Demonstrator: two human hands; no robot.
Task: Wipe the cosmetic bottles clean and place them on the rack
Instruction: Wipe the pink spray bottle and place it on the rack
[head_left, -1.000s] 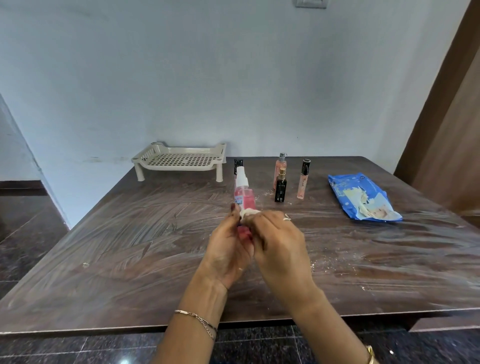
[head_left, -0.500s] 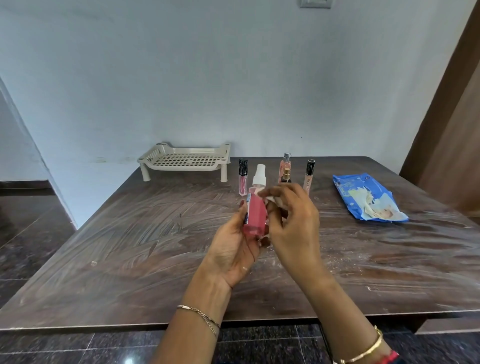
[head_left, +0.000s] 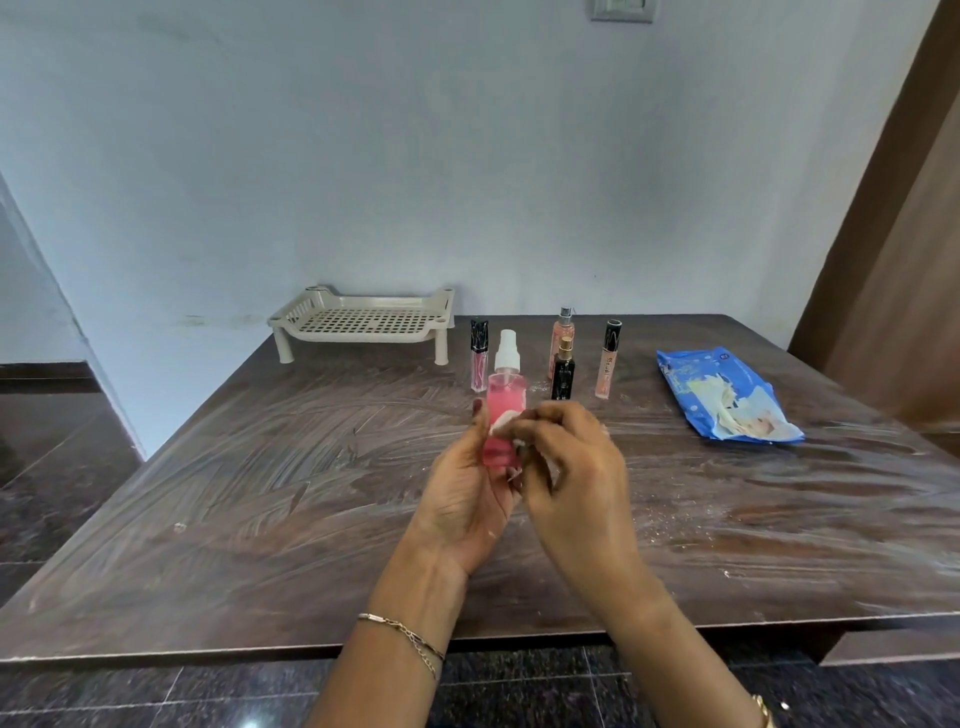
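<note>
My left hand (head_left: 465, 496) grips a pink spray bottle (head_left: 505, 402) with a white nozzle, held upright above the table. My right hand (head_left: 569, 467) presses a small white wipe (head_left: 505, 422) against the bottle's side. Behind them stand a pink lip gloss tube (head_left: 479, 356), a peach spray bottle (head_left: 562, 340), a small black bottle with a gold cap (head_left: 563, 370) and a peach tube with a black cap (head_left: 608, 359). The cream perforated rack (head_left: 363, 325) stands bare at the table's back left.
A blue pack of wipes (head_left: 722, 397) lies at the right. The dark wooden table (head_left: 260, 493) is streaked and dusty. A wall runs behind it, a wooden door panel (head_left: 893, 260) at the right, dark tiled floor at the left.
The bottle stays in my left hand; my right hand with the wipe has shifted along the bottle's side, and both hands sit slightly lower than half a second ago.
</note>
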